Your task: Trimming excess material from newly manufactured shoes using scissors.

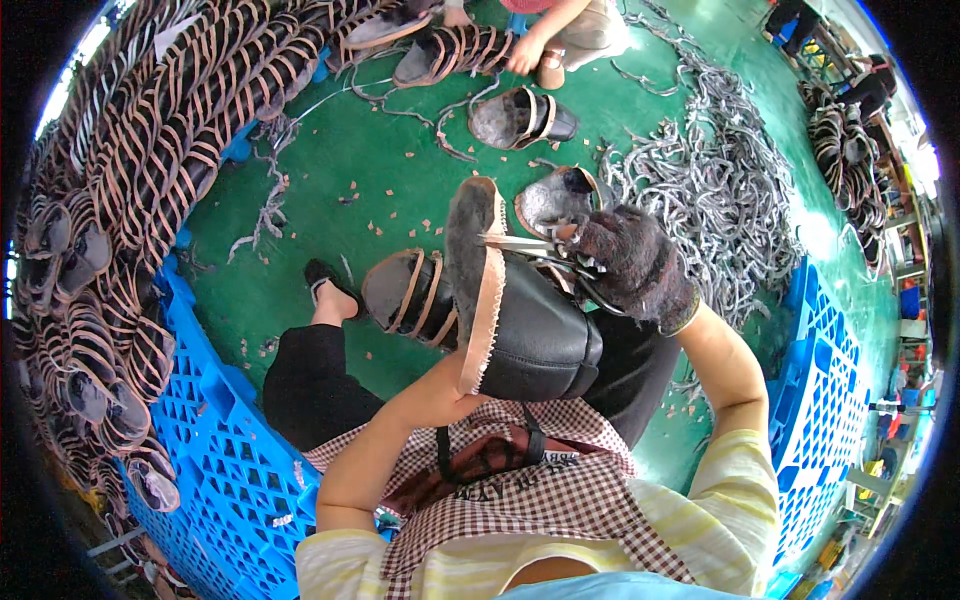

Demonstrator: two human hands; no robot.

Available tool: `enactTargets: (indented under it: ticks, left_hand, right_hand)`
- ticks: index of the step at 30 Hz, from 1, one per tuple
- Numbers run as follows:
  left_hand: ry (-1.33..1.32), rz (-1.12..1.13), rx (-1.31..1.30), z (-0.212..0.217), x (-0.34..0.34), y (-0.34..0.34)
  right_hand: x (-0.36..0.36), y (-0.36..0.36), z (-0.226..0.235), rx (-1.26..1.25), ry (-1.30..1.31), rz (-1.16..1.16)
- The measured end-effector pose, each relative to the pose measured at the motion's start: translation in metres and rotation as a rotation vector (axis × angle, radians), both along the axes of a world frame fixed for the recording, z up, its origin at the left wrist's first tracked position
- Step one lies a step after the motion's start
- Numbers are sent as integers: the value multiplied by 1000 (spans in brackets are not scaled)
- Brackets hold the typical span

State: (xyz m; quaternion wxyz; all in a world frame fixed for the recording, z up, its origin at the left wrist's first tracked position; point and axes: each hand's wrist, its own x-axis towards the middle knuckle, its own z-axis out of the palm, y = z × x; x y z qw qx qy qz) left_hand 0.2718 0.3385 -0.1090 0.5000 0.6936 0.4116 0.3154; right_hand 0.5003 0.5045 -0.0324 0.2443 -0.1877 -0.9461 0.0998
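While the left hand point(440, 395) grips the lower end of a black slipper point(530, 325) from beneath, fingers clamped on it and mostly hidden by the shoe, the slipper stands on edge above the lap with its grey furry lining and tan raw-edged rim turned leftward. Above it the right hand point(635, 265), in a dark fuzzy glove, is closed around the handles of a pair of scissors point(530, 245), whose blades point left and meet the tan rim near the slipper's upper end. Just beyond the left hand, on the green floor point(330, 180), lies a brown strapped sandal point(410, 295), touching the slipper's side. Behind the gloved hand sits another fur-lined slipper point(555, 200), and farther off a third point(520, 118). To the right of the gloved hand spreads a heap of grey trimmed strips point(710, 170). Blue plastic crates point(220, 420) flank the knees, the left one stacked with strapped sandals point(130, 200). At the far edge another person's hand point(522, 58) touches a sandal.
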Motion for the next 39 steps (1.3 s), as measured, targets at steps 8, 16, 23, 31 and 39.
enactTargets:
  ticks: [8,16,23,31,39]
  left_hand:
    - [-169,163,12,18,26,21]
    - [-762,50,-459,38,109,84]
    - [372,371,965,59,107,84]
    - [291,283,827,22,109,123]
    - [366,71,454,-10,104,113]
  right_hand:
    - [40,-22,-5,-139,17,-464]
    - [53,-75,-6,125,65,-517]
    - [92,-50,-28,-16,132,-527]
    - [107,-62,-57,192,103,-508]
    - [150,-26,-117,-761,284,-404]
